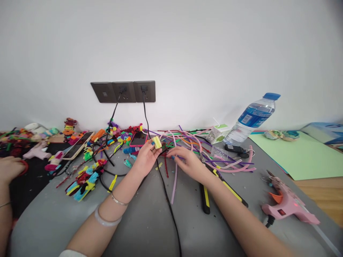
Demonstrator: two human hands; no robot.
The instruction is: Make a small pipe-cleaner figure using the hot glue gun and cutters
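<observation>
My left hand [147, 157] pinches a small pale-yellow fuzzy piece [157, 142], apparently bent from chenille stem, between thumb and fingers above the table. My right hand [184, 162] reaches over the near edge of a loose pile of chenille stems [197, 139] in pink, purple, red and green. Its fingers are bent and slightly apart, with nothing visible between them. A dark red stem [165, 166] and a long lilac stem [174, 182] lie beside its fingertips. Under my right wrist is a tool with yellow-and-black handles [205, 200], its head partly hidden.
A pink glue gun [285, 203] lies at right, near green paper [302, 157]. A water bottle [252, 117], drink carton [218, 134] and keys [235, 149] stand or lie behind. Black cables [167, 200] cross the table. Another person's hand [10, 167] is at left, near colourful figures [84, 182] and phones [79, 145].
</observation>
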